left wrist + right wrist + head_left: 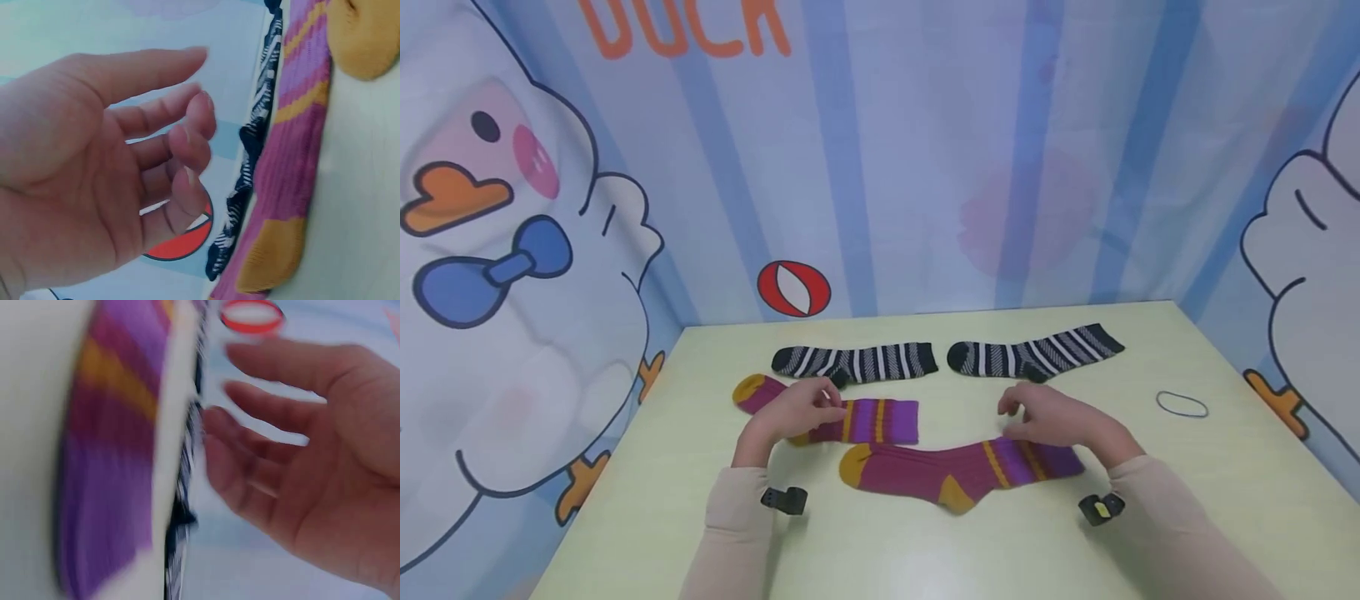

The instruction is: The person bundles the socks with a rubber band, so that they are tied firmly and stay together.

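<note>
My left hand [801, 408] hovers over a magenta sock [898, 422] with a mustard toe and heel and a purple striped cuff. In the left wrist view its fingers [190, 147] bend loosely, the thumb apart from them, and nothing is held. A matching magenta sock [917, 471] lies nearer the front, toe to the left. Above its cuff is my right hand [1052, 414], partly covering it in the head view. The right wrist view shows the right fingers [225, 469] relaxed and holding nothing, with the purple cuff [106, 487] apart from them.
Two black-and-white striped socks, a left one [857, 363] and a right one [1037, 353], lie flat along the back of the pale table [865, 558]. A thin elastic loop [1182, 404] lies at the right. A printed curtain [910, 167] stands behind the table.
</note>
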Available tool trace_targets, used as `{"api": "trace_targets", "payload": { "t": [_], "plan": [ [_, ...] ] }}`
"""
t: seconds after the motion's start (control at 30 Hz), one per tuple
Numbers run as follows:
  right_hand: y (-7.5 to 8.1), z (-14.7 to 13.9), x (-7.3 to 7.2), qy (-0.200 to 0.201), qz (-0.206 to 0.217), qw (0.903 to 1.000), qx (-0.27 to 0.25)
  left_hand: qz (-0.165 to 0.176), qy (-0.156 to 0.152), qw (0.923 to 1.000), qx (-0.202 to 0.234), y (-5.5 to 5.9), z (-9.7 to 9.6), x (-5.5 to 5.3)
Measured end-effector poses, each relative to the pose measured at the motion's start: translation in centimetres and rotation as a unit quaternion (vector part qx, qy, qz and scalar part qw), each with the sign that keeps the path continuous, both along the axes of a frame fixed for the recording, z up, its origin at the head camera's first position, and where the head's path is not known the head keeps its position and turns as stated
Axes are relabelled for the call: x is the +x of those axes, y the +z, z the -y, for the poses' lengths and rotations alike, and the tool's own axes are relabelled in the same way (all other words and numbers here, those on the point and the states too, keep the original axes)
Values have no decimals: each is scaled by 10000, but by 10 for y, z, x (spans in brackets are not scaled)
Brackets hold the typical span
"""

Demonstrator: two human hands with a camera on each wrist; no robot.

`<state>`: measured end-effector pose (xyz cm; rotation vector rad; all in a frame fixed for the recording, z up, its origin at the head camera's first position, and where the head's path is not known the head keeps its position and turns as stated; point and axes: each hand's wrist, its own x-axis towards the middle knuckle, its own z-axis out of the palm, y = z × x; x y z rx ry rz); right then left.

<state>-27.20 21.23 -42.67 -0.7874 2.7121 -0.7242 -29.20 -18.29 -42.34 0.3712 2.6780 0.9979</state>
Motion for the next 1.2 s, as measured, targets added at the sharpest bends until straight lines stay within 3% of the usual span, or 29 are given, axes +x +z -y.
{"api": "trace_targets", "payload": {
  "t": [0.13, 0.43, 0.63, 0.77, 0.97, 1.2],
  "plan": [
    [-4, 35, -4, 143, -401, 9988, -237, -138, 256, 9993, 254, -4, 1, -3],
    [-5, 97, -15, -267, -1073, 9939, -29, -296, 797, 9948, 569, -13, 14, -19],
    [-5, 118, -20, -679, -940, 9932, -122, -783, 1406, 9864, 343, -21, 26, -26],
    [-8, 126, -25, -970, -796, 9920, -104, -1053, 1563, 9817, 283, -26, 39, -35],
    [-12, 135, -34, -1092, -592, 9922, -107, -1088, 2001, 9737, 116, -33, 64, -47],
    [-18, 144, -37, -1059, -170, 9942, 103, -973, 2333, 9675, 57, -40, 88, -50]
  ]
}}
